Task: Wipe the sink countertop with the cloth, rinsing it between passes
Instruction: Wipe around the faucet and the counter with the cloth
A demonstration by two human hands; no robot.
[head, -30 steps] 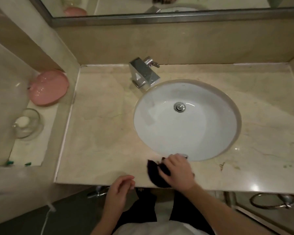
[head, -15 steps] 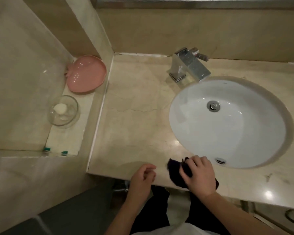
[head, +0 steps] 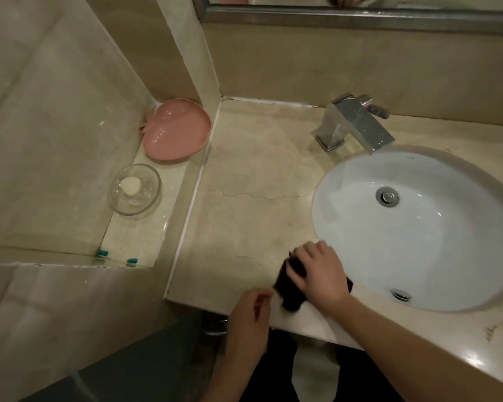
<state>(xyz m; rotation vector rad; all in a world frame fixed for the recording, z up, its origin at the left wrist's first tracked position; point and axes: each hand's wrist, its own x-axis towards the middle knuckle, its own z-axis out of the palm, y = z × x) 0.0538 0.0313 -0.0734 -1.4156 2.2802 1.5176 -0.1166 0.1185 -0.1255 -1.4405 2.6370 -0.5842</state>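
A dark cloth (head: 288,294) lies on the beige marble countertop (head: 253,216) near its front edge, left of the white round sink (head: 418,245). My right hand (head: 320,271) presses flat on top of the cloth and covers most of it. My left hand (head: 250,317) hangs at the counter's front edge just left of the cloth, fingers loosely curled, holding nothing. The chrome faucet (head: 357,126) stands behind the sink, and no water runs from it.
A lower ledge at the left holds a pink plate (head: 177,129) and a glass dish (head: 135,190) with a white soap piece. A wall corner (head: 192,53) stands at the counter's back left. A mirror frame (head: 360,18) runs above the backsplash.
The view has swung left and down, bringing the side ledge into view. My right hand has slid the cloth a little leftward along the front edge; my left hand stays beside it.
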